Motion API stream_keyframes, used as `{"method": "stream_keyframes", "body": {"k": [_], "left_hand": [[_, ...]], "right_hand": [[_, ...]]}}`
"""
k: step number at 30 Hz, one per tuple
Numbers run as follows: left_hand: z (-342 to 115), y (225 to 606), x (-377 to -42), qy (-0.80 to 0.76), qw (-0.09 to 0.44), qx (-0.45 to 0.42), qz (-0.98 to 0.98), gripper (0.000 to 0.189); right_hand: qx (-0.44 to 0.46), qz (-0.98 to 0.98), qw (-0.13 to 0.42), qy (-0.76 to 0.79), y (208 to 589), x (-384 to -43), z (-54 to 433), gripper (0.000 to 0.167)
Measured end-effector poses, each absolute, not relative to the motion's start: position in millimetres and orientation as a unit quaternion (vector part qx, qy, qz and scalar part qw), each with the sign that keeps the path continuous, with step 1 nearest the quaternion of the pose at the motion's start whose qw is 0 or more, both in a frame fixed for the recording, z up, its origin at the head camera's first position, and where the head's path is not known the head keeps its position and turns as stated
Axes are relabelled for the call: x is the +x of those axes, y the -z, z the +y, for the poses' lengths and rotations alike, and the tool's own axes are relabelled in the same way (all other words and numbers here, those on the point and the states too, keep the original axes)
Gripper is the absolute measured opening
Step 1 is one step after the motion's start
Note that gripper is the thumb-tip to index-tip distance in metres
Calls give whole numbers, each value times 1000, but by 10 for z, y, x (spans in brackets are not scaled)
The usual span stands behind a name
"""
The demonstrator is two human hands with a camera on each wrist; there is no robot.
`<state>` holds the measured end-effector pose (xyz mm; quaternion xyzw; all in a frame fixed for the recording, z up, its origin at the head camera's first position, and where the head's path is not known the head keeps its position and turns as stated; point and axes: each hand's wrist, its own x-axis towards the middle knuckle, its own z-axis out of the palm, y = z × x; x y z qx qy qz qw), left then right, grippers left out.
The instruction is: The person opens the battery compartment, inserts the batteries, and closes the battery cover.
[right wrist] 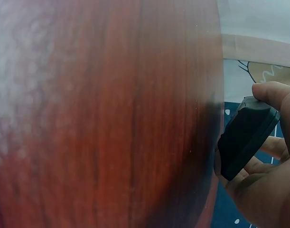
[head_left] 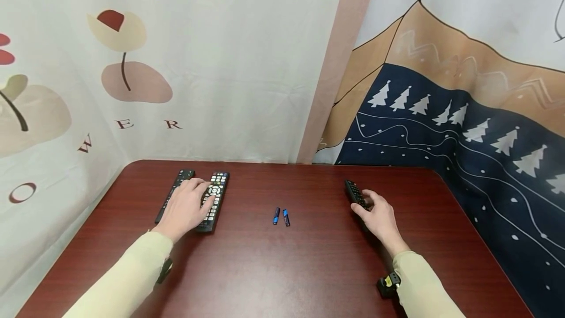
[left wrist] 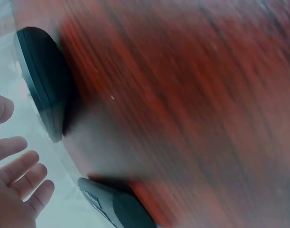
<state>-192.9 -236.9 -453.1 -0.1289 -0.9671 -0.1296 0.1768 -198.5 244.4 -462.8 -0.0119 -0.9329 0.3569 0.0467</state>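
Observation:
On the left of the table, two black remote controls lie side by side: a slimmer one [head_left: 182, 175] and a wider one [head_left: 215, 205] with pale buttons. My left hand [head_left: 183, 207] hovers over them with loosely bent fingers, covering part of both. In the left wrist view its fingers [left wrist: 23, 166] are spread and hold nothing. Over on the right, my right hand [head_left: 378, 216] grips a third black remote control [head_left: 354, 193] between thumb and fingers. The right wrist view shows this remote's end [right wrist: 247, 135] raised above the tabletop.
Two small blue-and-black batteries, one [head_left: 276, 216] beside the other [head_left: 286, 217], lie mid-table between my hands. The reddish-brown wooden table [head_left: 265, 269] ends at the back against a white printed curtain [head_left: 229, 87]. A navy and tan patterned cloth [head_left: 410, 126] hangs at right.

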Motion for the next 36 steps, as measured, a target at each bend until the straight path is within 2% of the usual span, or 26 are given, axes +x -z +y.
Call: {"method": "stream_keyframes", "body": {"k": [23,36], "left_hand": [[-2649,4536,-1952,128,123,-37,-983,52],[-2754,4578,-1967,129,91,7,-987,59]], "right_hand": [[-36,-950,31,-310,4643,-1962,2512,60],[-36,-958,41,-282,4626,-1949,2522,62]]}}
